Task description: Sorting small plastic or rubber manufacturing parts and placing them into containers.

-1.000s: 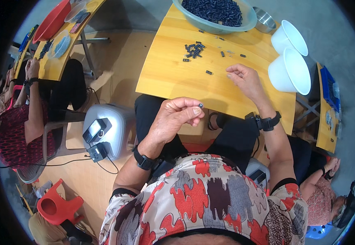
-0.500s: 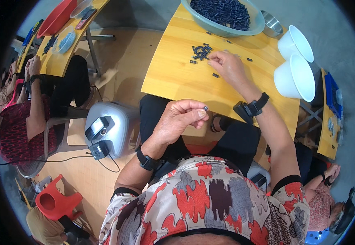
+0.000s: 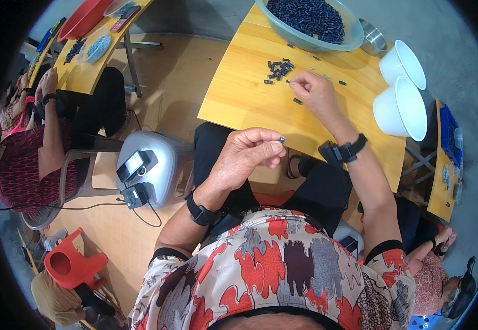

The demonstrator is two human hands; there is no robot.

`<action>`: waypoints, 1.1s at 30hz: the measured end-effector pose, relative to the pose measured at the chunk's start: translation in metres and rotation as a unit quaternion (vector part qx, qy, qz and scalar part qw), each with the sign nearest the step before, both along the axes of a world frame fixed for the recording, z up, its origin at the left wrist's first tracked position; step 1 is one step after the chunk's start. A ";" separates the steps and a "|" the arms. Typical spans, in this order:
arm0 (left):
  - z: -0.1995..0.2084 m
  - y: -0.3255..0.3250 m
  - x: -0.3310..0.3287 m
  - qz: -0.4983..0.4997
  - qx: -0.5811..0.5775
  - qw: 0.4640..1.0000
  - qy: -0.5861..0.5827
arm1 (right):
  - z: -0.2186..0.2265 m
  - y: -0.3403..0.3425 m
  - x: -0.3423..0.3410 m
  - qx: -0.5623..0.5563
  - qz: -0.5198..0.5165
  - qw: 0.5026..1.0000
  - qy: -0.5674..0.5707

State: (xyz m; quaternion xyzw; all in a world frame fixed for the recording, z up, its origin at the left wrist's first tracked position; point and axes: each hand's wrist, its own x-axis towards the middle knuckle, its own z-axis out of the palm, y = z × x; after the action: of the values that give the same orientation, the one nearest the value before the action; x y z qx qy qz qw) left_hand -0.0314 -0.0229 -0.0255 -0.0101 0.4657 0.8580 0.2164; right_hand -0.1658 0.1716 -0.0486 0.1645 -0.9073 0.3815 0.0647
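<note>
My left hand (image 3: 244, 157) is closed in a pinch above my lap, near the table's front edge. Between its thumb and forefinger sits a small dark cylindrical piece (image 3: 281, 139), mostly hidden, with a pale tip. Over the table my right hand (image 3: 317, 96) is also closed, and a tiny dark piece (image 3: 289, 82) shows at its fingertips, too small to name. Just left of that hand lies a loose pile of small dark cylindrical parts (image 3: 279, 69). Single dark parts (image 3: 298, 101) lie around the pile.
A large translucent basin (image 3: 309, 43) full of dark parts stands at the table's far side. Beside it are a metal bowl (image 3: 372, 37) and two white tubs (image 3: 393, 113). A grey stool (image 3: 159, 184) with devices stands left of me. Other people work at neighbouring tables.
My right hand has drawn slightly back from the pile, its fingers now closed around a tiny dark piece. My left hand keeps its pinch. The whole view has shifted a little.
</note>
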 end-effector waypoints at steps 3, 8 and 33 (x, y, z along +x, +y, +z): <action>0.005 0.001 0.001 0.035 -0.010 0.999 0.012 | 0.025 -0.004 0.035 -0.111 0.017 0.993 -0.038; 0.007 0.011 0.003 0.082 0.024 0.996 0.025 | 0.048 -0.003 0.095 -0.175 0.042 0.983 -0.037; 0.044 0.037 0.051 -0.041 -0.022 0.994 0.096 | 0.077 0.016 0.185 -0.424 0.064 0.902 -0.052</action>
State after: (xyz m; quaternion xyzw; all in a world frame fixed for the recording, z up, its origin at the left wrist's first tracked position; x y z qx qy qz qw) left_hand 0.0195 0.0139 0.0184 0.0863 0.5031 0.8351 0.2052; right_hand 0.0190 0.1879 0.0281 0.1593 -0.6491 0.7417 0.0564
